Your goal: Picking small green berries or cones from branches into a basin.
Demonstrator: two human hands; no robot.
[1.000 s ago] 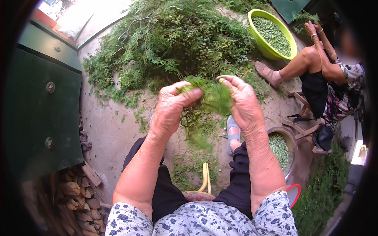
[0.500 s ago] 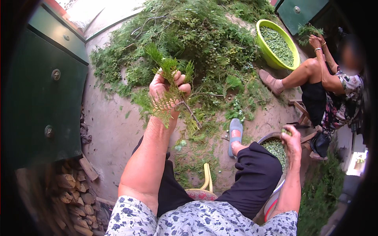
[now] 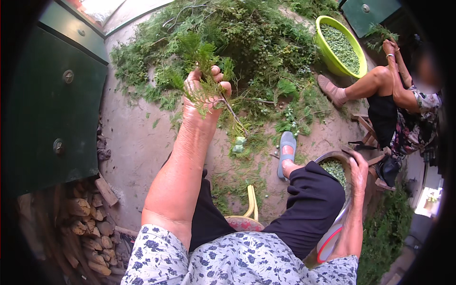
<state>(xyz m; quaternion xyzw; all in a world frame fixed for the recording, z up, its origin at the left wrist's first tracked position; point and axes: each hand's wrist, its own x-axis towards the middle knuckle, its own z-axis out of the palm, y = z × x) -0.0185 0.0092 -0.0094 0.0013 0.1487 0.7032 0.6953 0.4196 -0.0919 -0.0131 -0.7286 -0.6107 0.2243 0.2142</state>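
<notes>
My left hand (image 3: 205, 90) is closed around the stem of a green cypress-like sprig (image 3: 202, 52), held up before the heap of cut branches. From a twig at its lower end hang a few pale green cones (image 3: 238, 145). At my right side, my right hand (image 3: 358, 168) is over the rim of a metal basin (image 3: 328, 156), fingers apart, with nothing visible in them. Small green cones (image 3: 335, 171) lie in this basin, partly hidden by my knee.
A large heap of green branches (image 3: 247, 42) covers the floor ahead. Beyond it stands a yellow-green tub (image 3: 319, 40) of green cones. On the right a seated person (image 3: 380, 90) holds a sprig. Firewood (image 3: 92, 228) is stacked at lower left beside a dark green cabinet (image 3: 52, 118).
My right hand has lowered to the basin's rim, and the green cones seen in its fingers are gone from view. My left hand has risen slightly with the sprig.
</notes>
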